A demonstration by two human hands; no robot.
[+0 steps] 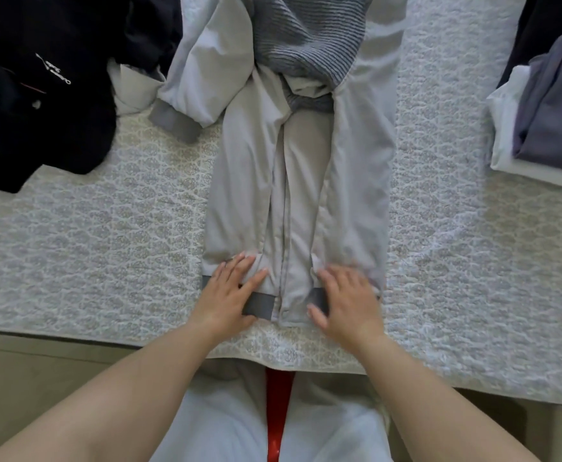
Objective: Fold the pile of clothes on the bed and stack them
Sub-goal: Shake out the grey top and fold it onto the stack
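A light grey jacket (301, 181) with a dark grey ribbed hem lies lengthwise in the middle of the bed, both sides folded inward to a narrow strip. Its ribbed collar lining (309, 45) shows at the far end, and one sleeve with a grey cuff (176, 123) sticks out to the left. My left hand (231, 293) lies flat on the near left hem, fingers straight. My right hand (346, 301) presses flat on the near right hem. A heap of dark unfolded clothes (39, 88) sits at the far left.
A folded stack, a purple-grey garment on white ones (546, 128), stands at the right edge with a dark item behind it. The patterned quilt (106, 235) covers the bed; its near edge (72, 333) runs just in front of my body.
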